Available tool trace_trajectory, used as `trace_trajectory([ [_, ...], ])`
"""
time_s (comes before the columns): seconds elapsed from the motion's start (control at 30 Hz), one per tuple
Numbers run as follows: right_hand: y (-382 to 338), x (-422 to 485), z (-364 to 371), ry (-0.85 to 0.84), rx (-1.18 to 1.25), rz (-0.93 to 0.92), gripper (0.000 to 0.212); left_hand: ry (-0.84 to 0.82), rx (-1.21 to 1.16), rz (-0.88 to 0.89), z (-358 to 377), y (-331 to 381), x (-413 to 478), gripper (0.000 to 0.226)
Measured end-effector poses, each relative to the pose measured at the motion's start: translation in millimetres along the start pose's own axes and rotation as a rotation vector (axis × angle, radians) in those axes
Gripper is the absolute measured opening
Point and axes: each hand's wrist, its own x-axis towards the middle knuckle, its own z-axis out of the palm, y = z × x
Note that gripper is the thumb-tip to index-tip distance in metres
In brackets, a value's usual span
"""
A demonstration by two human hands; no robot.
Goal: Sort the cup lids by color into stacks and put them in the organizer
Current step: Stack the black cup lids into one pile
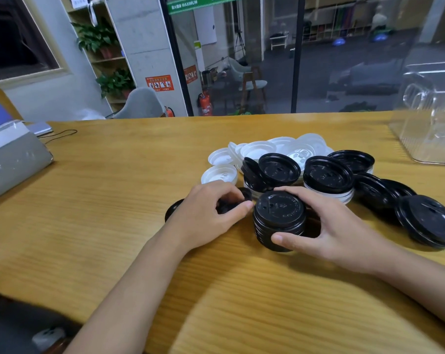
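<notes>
A stack of black lids (279, 215) stands on the wooden table (114, 200) in front of me. My right hand (326, 226) wraps around it, thumb at the front, fingers behind. My left hand (211, 215) closes over a single black lid (239, 199) lying just left of the stack. Behind them lies a mixed pile: several loose black lids (328, 175) and several white lids (220, 173). More black lids (428, 221) lie to the right. The clear plastic organizer (431, 129) sits at the far right of the table.
A grey machine with a blue top (9, 154) sits at the table's left edge, with a cable (63, 135) trailing from it. A glass wall runs behind the table's far edge. Bare wood stretches left of and in front of my hands.
</notes>
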Motion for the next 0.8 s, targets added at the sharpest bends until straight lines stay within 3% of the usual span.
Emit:
trace_trajectory([
  [0.17, 1, -1, 0, 0.014, -0.007, 0.011, 0.066, 0.024, 0.067, -0.019, 2, -1, -1, 0.038],
  [0.37, -2, -1, 1, 0.028, -0.009, 0.027, 0.068, 0.181, 0.059, 0.018, -2, 6, -1, 0.027],
  [0.53, -2, -2, 1, 0.043, -0.024, 0.039, 0.068, 0.283, -0.226, -0.028, -6, 17, -1, 0.032],
  [0.8, 1, -1, 2, 0.042, -0.026, 0.040, 0.068, 0.297, -0.733, -0.048, -14, 24, 0, 0.044],
])
